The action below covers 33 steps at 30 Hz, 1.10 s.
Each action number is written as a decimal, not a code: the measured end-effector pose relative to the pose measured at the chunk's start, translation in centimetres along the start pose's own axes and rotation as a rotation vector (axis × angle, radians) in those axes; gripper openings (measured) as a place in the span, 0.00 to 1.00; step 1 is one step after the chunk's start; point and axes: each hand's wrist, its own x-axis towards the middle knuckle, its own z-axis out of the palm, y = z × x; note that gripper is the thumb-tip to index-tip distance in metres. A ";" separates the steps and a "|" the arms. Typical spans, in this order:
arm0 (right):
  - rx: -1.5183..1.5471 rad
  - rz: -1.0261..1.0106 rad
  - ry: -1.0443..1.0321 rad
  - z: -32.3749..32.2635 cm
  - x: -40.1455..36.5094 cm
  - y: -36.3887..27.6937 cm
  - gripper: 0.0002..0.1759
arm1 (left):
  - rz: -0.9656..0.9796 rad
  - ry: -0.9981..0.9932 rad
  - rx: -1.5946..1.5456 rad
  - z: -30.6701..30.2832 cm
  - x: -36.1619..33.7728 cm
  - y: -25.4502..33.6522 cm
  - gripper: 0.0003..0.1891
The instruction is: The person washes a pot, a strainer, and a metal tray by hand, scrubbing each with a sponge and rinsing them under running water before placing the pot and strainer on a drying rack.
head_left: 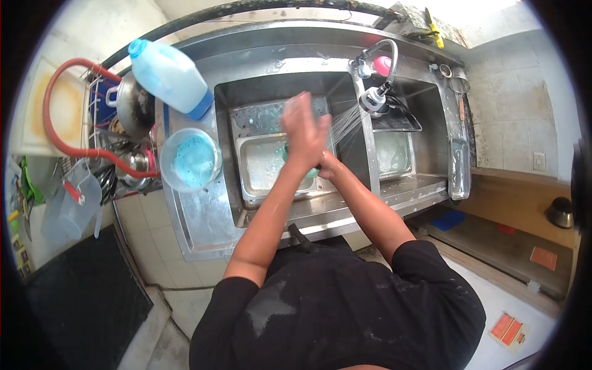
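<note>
Over the left sink basin (220,135) my left hand (303,132) is raised with its fingers stretched out, blurred by motion. My right hand (328,165) is closed against the left wrist, its fingers partly hidden behind it. A green thing (312,173), too covered to name, shows beside the right fingers. Below the hands, a rectangular metal pan (243,165) lies in the basin with whitish water in it, and a larger dark, spotted metal tray (246,119) is behind it. Water sprays from the faucet head (374,98) toward my hands.
A tub of blue foamy liquid (166,161) and a large bottle (166,74) stand on the left counter. Left of them are a pot (134,106) and a red hose (46,111). The right basin holds another metal pan (394,153).
</note>
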 end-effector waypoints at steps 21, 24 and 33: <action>-0.674 0.002 0.221 -13.9 -1.8 8.0 0.23 | -0.570 0.194 0.043 4.6 -13.5 -18.4 0.16; -0.826 -0.165 0.432 -12.7 1.3 8.6 0.26 | -0.749 -0.174 0.419 0.5 -20.2 -25.6 0.20; -1.406 -0.571 0.419 -4.9 13.4 4.6 0.20 | -0.766 -0.303 0.830 11.7 -21.2 -32.7 0.41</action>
